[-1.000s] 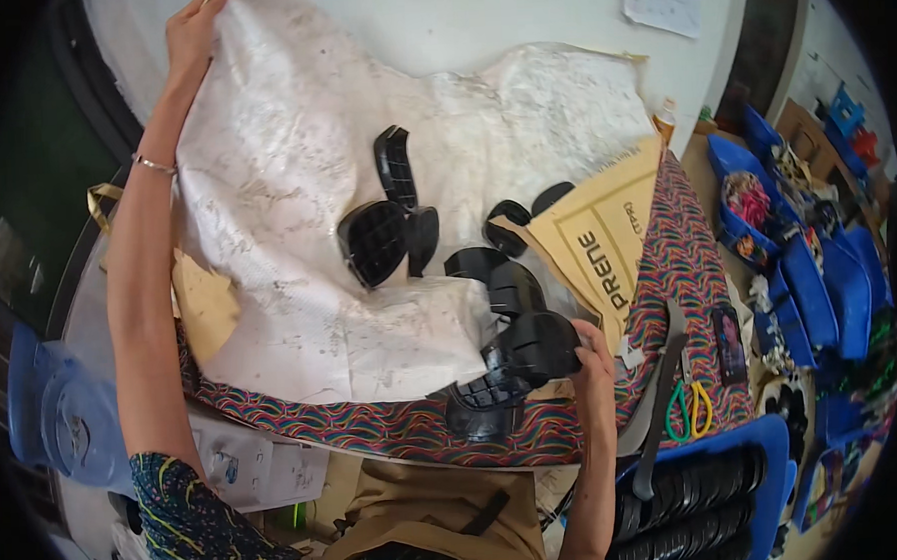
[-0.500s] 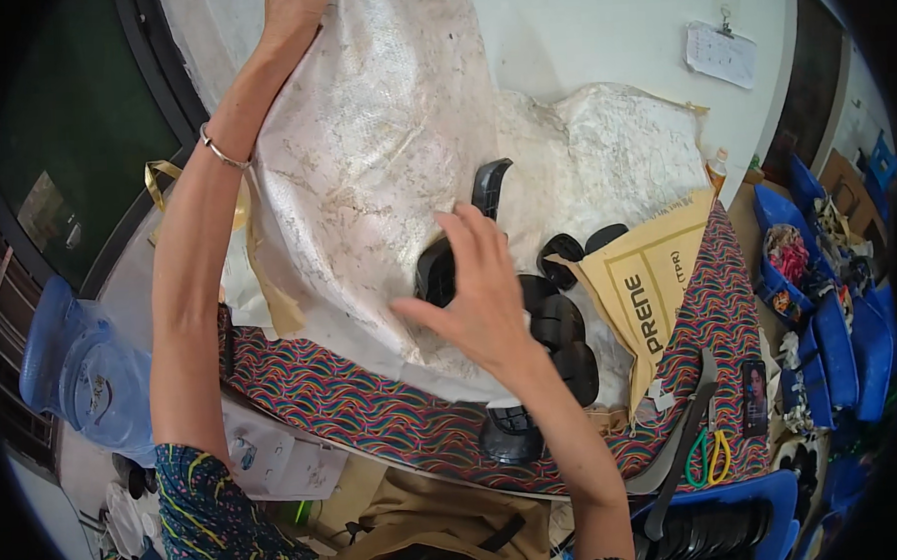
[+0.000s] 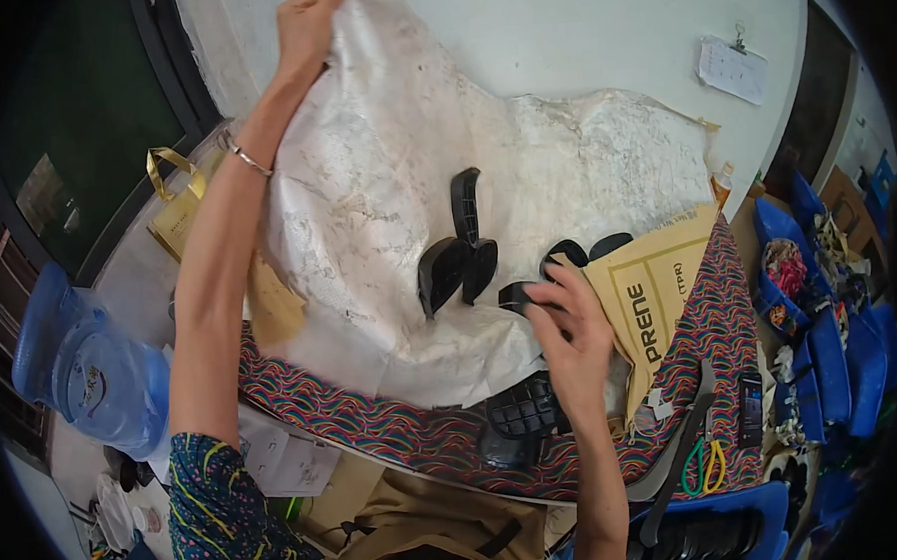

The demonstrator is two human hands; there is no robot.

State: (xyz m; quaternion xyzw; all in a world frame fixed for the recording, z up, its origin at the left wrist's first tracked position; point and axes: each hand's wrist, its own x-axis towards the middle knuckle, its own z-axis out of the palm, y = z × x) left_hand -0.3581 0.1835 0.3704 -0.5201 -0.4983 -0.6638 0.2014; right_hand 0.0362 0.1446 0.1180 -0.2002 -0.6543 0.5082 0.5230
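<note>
High at the left, my left hand (image 3: 306, 31) grips the raised edge of a dirty white woven sack (image 3: 364, 174). The sack spreads over the table and up against the wall. On it rest several black moulded pieces with ribbed undersides, like shoe soles: a curved one (image 3: 465, 207) and a rounded pair (image 3: 443, 272) below it. My right hand (image 3: 576, 334), slightly blurred, has its thumb and fingers apart beside another black piece (image 3: 514, 296); I cannot tell whether they touch. More black pieces (image 3: 524, 407) lie at the table's front edge, partly behind my right wrist.
A tan paper bag (image 3: 649, 291) lies right of my right hand. Beyond it on the patterned cloth (image 3: 375, 423) are a long dark curved strip (image 3: 686, 450), green-and-yellow-handled scissors (image 3: 704, 466) and a phone (image 3: 750, 410). Blue bins (image 3: 838, 363) stand far right; a clear blue water jug (image 3: 92, 376) stands left.
My right hand has moved right and slightly down, away from the sack's middle. The sack's raised part has sunk and shifted, showing more of the black pieces. My left hand still grips it.
</note>
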